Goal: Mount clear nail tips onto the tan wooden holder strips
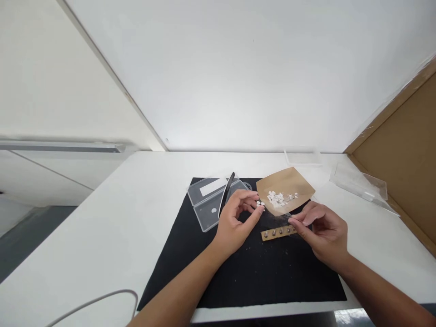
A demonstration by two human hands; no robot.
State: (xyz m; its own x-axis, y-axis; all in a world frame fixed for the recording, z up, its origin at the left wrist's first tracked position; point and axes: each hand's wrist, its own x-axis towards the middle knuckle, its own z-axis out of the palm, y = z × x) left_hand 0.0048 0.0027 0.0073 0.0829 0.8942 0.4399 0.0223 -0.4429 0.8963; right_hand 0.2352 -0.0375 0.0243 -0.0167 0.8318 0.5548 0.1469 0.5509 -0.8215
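Note:
My left hand (235,220) is over the black mat, its thumb and fingers curved around a small cluster of white oval pieces (260,204) at the fingertips. My right hand (322,229) pinches a thin greyish thing (289,216) between thumb and forefinger; its kind is unclear. Just under the right fingertips lies a brown strip (277,233) with a row of small metal studs. Between and beyond the hands is a brown paper sheet (289,179) bearing a pile of small white pieces (277,199). An open clear plastic case (206,215) is left of my left hand.
A dark, curved-edged object (227,190) stands tilted by the case. The black mat (245,281) has small specks on it. Clear plastic pieces (361,184) lie at right near a cardboard panel (402,150). A cable (112,292) loops at front left of the white table (112,236).

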